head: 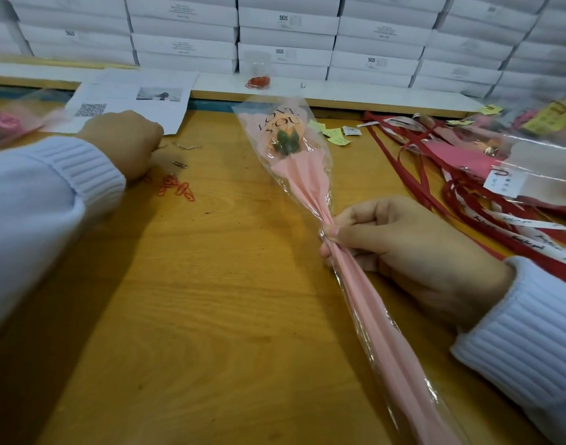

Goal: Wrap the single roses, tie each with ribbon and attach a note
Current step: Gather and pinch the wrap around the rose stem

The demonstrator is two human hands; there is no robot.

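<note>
A single rose wrapped in pink paper and clear film (299, 175) printed "LOVE YOU" lies along the wooden table (211, 300), bloom pointing away from me. My right hand (410, 252) grips the wrap where it is gathered below the bloom. My left hand (127, 141) is at the far left, fingers curled down on the table beside loose paper clips (175, 187); whether it pinches one is hidden. Red and white ribbons (467, 207) lie in a heap to the right. Small yellow and white notes (337, 134) lie beyond the rose.
Stacks of white boxes (284, 36) line the back wall. A printed sheet with a QR code (127, 101) lies at the back left. Finished wrapped roses (506, 155) lie at the right, another (5, 123) at the far left. A clear cup with red clips (257, 75) stands on the ledge.
</note>
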